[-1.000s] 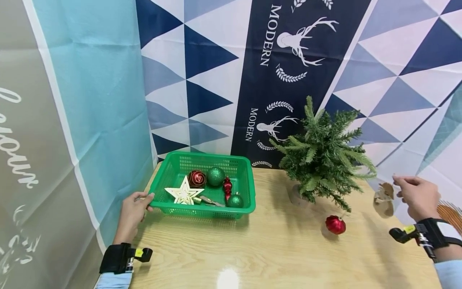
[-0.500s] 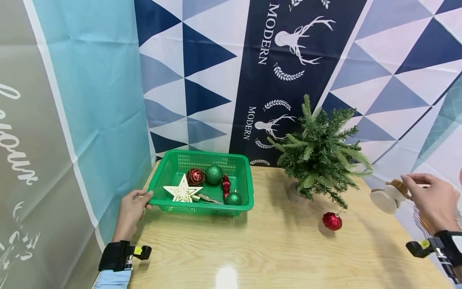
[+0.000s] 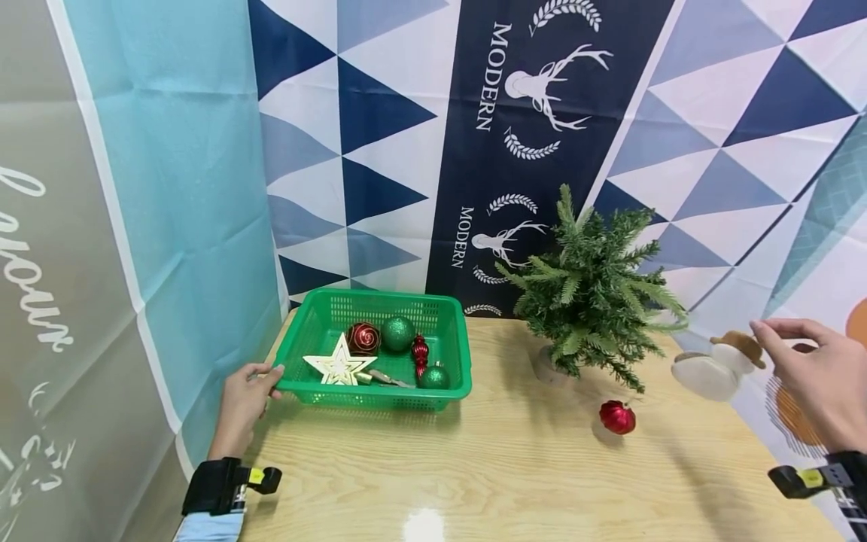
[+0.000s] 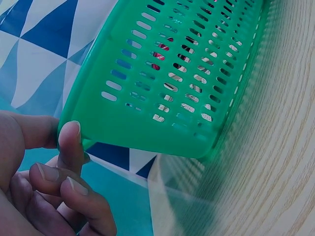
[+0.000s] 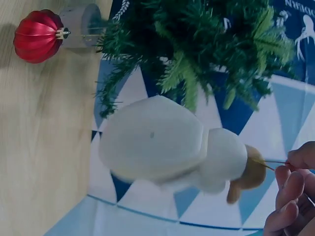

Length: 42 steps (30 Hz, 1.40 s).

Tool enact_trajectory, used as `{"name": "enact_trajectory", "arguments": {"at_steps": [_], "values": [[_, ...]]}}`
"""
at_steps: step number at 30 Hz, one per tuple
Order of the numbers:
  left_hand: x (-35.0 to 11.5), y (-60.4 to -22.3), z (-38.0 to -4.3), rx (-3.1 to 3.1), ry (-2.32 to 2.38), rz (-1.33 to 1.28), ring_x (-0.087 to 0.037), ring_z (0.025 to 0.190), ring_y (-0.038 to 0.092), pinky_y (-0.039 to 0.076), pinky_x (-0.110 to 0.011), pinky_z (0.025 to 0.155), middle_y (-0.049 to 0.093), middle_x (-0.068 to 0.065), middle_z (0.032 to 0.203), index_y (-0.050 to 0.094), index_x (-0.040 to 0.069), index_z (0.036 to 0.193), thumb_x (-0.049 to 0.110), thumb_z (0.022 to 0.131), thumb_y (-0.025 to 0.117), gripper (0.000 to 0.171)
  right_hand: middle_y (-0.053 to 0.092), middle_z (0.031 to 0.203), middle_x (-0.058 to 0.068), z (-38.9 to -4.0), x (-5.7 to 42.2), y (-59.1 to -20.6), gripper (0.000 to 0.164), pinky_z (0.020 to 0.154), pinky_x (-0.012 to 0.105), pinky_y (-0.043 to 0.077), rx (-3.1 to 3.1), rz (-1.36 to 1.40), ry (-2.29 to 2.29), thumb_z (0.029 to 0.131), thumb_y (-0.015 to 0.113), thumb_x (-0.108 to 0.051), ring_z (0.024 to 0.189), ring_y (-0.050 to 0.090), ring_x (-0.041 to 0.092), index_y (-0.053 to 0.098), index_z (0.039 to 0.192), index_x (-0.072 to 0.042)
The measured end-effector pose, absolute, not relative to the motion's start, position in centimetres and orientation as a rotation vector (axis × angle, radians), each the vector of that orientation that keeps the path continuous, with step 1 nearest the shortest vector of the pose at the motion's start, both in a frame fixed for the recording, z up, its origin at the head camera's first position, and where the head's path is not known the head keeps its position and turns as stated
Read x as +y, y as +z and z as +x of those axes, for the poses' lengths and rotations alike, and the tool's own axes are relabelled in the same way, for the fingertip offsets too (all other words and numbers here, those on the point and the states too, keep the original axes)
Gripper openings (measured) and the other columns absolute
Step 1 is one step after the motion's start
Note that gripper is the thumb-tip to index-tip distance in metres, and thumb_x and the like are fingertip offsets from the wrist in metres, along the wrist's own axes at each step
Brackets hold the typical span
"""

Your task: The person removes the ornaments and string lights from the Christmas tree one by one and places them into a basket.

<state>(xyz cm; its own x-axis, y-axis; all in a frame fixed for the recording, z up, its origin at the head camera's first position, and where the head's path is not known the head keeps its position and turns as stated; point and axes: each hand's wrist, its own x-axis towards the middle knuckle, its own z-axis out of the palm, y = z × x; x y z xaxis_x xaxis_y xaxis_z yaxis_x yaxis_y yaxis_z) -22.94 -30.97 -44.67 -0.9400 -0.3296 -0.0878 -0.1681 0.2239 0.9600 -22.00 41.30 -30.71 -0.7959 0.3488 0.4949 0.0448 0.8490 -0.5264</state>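
Note:
My left hand (image 3: 245, 399) pinches the near left corner of the green plastic basket (image 3: 389, 394) between thumb and fingers; the left wrist view shows the thumb at the basket's rim (image 4: 71, 101). At the right, my right hand (image 3: 813, 369) pinches a thin string, seen in the right wrist view, tied to a white snowman ornament (image 5: 152, 140) with a brown hat (image 5: 253, 169). The ornament hangs tilted in the air, right of the small green Christmas tree (image 3: 592, 293). From a low branch of the tree hangs a ribbed red bauble (image 3: 617, 418).
The basket holds a gold star (image 3: 340, 363), a red ball with swirls (image 3: 363, 339), two green glitter balls (image 3: 397, 333), and a red drop-shaped ornament (image 3: 420, 352). Behind the wooden table (image 3: 433, 467) hangs a patterned curtain (image 3: 379, 150). The tree stands on a pale round base (image 3: 550, 369).
The snowman ornament has turned on its string and tilted, showing its plain white side. My right hand has moved slightly right, then closer to the tree. My left hand stays on the basket.

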Motion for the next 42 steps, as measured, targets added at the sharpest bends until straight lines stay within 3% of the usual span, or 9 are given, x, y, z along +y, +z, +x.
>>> {"name": "enact_trajectory", "arguments": {"at_steps": [3,10,14,22,26,35,42], "values": [[-31.0,-44.8,-22.9,-2.352,-1.809,0.485,-0.012,0.045,0.034,0.036,-0.035,0.049,0.071,-0.01,0.082,0.048,0.0,0.145,0.033,0.108,0.059,0.051,0.053,0.064,-0.014,-21.7,40.7,-30.1,0.04,0.044,0.028,0.034,-2.395,-0.243,0.677,0.103,0.063,-0.04,0.051,0.045,0.01,0.066,0.116,-0.002],[-31.0,-44.9,-22.9,-2.353,-1.801,0.47,-0.012,0.046,0.034,0.036,-0.036,0.049,0.071,-0.013,0.084,0.049,0.0,0.145,0.033,0.108,0.058,0.05,0.051,0.058,0.002,-20.6,38.3,-28.6,0.043,0.041,0.031,0.028,-2.378,-0.181,0.614,0.105,0.06,-0.035,0.046,0.039,0.014,0.065,0.123,0.004],[-31.0,-44.9,-23.0,-2.349,-1.807,0.468,-0.012,0.045,0.034,0.036,-0.036,0.048,0.071,-0.013,0.083,0.05,0.0,0.143,0.032,0.108,0.059,0.048,0.05,0.058,0.005,-19.9,37.4,-28.1,0.043,0.044,0.03,0.028,-2.383,-0.168,0.593,0.106,0.061,-0.034,0.048,0.038,0.015,0.066,0.125,0.004],[-30.9,-44.7,-23.0,-2.351,-1.802,0.482,-0.012,0.045,0.033,0.036,-0.036,0.048,0.071,-0.012,0.082,0.05,0.001,0.143,0.032,0.108,0.059,0.048,0.054,0.065,0.008,-19.2,36.2,-26.9,0.019,0.045,0.027,0.021,-2.38,0.233,0.388,0.102,0.067,-0.011,0.047,0.029,0.009,0.073,0.104,0.007],[-30.8,-44.7,-23.0,-2.356,-1.791,0.488,-0.012,0.046,0.033,0.036,-0.035,0.049,0.07,-0.011,0.08,0.05,0.001,0.143,0.033,0.108,0.059,0.049,0.056,0.067,0.005,-18.9,35.4,-26.0,0.017,0.043,0.024,0.02,-2.402,0.37,0.207,0.1,0.07,-0.009,0.044,0.026,0.006,0.075,0.097,0.006],[-30.9,-44.8,-22.9,-2.355,-1.79,0.472,-0.012,0.045,0.033,0.036,-0.035,0.048,0.071,-0.011,0.08,0.049,0.0,0.146,0.032,0.108,0.058,0.051,0.041,0.059,-0.007,-18.0,33.7,-25.6,0.008,0.046,0.023,0.021,-2.365,0.439,0.142,0.097,0.074,-0.011,0.048,0.028,0.002,0.076,0.099,-0.003],[-30.9,-44.8,-22.8,-2.357,-1.801,0.478,-0.012,0.045,0.033,0.036,-0.035,0.048,0.071,-0.01,0.081,0.049,0.0,0.145,0.033,0.108,0.059,0.051,0.049,0.063,-0.009,-18.0,32.8,-25.6,0.01,0.049,0.02,0.026,-2.347,0.487,0.19,0.089,0.079,-0.002,0.05,0.035,-0.001,0.077,0.099,-0.006]]}}
